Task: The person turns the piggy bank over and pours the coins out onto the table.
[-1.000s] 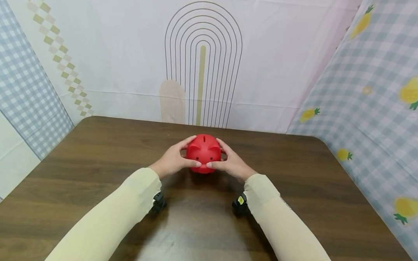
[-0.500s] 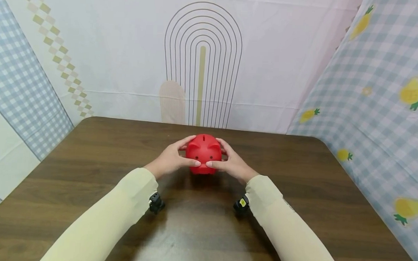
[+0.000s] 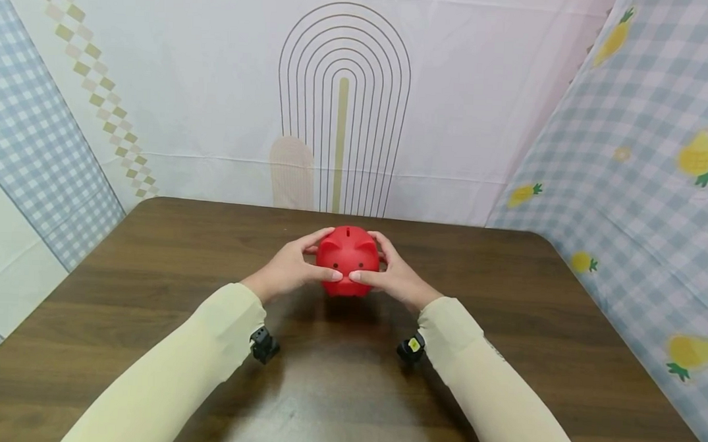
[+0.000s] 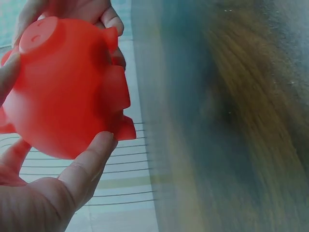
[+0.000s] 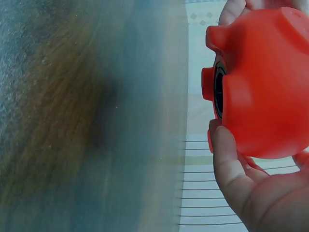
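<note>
A round red piggy bank (image 3: 348, 250) with a coin slot on top faces me, held between both hands over the table. My left hand (image 3: 289, 267) grips its left side, thumb across the front near the snout. Mirroring it, my right hand (image 3: 402, 276) holds the other side, its thumb tip close to the left one. In the left wrist view the piggy bank (image 4: 67, 92) shows its stubby feet clear of the tabletop. From the right wrist, a black plug (image 5: 219, 92) is visible in the underside of the piggy bank (image 5: 270, 87).
The dark wood table (image 3: 346, 392) stretches around the hands. A white cloth with arch lines (image 3: 454, 107) hangs behind its back edge, and a checked pineapple cloth (image 3: 639, 214) lines the right side. Small black devices (image 3: 263, 344) sit under both wrists.
The piggy bank looks slightly larger, having risen a little toward the head camera and shifted slightly right. The forearms have spread slightly apart, and both hands keep their hold.
</note>
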Demonstrator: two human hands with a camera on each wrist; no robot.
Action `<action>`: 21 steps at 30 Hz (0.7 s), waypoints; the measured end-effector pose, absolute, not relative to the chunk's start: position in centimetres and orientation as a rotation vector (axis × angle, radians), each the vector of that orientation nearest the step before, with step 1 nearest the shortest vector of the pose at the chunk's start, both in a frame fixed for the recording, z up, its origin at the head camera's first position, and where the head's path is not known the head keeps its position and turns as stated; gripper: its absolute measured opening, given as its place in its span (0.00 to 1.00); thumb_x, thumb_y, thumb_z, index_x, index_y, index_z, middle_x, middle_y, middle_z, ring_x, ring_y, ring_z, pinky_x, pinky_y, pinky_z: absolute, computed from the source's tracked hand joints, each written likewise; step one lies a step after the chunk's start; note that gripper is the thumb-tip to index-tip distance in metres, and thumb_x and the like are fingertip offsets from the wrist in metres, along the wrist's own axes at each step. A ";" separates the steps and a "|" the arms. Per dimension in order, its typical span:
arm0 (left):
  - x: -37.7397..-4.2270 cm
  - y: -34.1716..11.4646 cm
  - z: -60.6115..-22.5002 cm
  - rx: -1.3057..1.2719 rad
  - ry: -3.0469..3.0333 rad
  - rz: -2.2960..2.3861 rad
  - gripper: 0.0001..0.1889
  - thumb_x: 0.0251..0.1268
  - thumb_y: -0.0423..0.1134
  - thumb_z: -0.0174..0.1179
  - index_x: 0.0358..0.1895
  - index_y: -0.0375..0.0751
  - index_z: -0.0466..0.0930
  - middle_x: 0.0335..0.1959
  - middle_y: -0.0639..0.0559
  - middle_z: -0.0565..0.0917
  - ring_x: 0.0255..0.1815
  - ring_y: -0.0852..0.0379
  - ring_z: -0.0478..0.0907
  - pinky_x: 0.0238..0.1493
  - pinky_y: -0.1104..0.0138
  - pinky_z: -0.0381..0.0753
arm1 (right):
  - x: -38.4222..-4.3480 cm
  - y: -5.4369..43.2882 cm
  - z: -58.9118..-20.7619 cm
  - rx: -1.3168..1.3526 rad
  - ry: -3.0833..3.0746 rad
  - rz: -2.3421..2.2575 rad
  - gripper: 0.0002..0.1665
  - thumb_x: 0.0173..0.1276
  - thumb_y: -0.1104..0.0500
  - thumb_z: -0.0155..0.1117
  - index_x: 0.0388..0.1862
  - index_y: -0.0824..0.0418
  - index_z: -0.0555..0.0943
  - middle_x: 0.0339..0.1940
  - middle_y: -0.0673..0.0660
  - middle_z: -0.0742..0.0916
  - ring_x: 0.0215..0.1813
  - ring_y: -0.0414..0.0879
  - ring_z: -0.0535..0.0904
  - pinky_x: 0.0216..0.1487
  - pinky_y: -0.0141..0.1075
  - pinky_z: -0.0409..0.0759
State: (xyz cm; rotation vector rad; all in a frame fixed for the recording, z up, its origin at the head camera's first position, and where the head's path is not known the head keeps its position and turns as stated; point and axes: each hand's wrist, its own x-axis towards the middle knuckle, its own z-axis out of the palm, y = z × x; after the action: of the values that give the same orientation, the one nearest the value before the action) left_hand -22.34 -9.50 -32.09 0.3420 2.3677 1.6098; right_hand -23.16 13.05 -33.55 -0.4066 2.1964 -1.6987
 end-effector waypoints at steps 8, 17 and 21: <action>-22.0 -9.6 -31.5 0.371 2.364 1.570 0.45 0.51 0.42 0.72 0.74 0.58 0.59 0.65 0.44 0.68 0.65 0.42 0.64 0.50 0.54 0.82 | -23.0 13.0 -33.5 -0.406 2.250 -1.656 0.50 0.56 0.53 0.73 0.73 0.41 0.55 0.66 0.53 0.70 0.66 0.55 0.65 0.53 0.48 0.80; -21.7 -9.4 -31.7 0.401 2.380 1.584 0.44 0.55 0.45 0.70 0.75 0.58 0.57 0.67 0.46 0.68 0.64 0.42 0.68 0.52 0.53 0.81 | -22.7 12.8 -33.3 -0.381 2.314 -1.689 0.47 0.58 0.54 0.70 0.73 0.45 0.57 0.65 0.55 0.71 0.65 0.55 0.66 0.51 0.47 0.82; -21.5 -9.3 -31.9 0.418 2.377 1.620 0.42 0.57 0.45 0.69 0.75 0.58 0.57 0.68 0.46 0.67 0.63 0.41 0.72 0.54 0.54 0.80 | -22.6 12.7 -33.2 -0.361 2.303 -1.717 0.46 0.60 0.54 0.68 0.74 0.46 0.56 0.65 0.58 0.70 0.65 0.56 0.66 0.52 0.49 0.81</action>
State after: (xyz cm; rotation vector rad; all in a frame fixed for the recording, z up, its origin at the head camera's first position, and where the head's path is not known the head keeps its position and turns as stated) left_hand -21.54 -9.33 -31.89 0.4181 2.3774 1.6198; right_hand -22.64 12.68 -33.22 -0.3609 2.3027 -1.7174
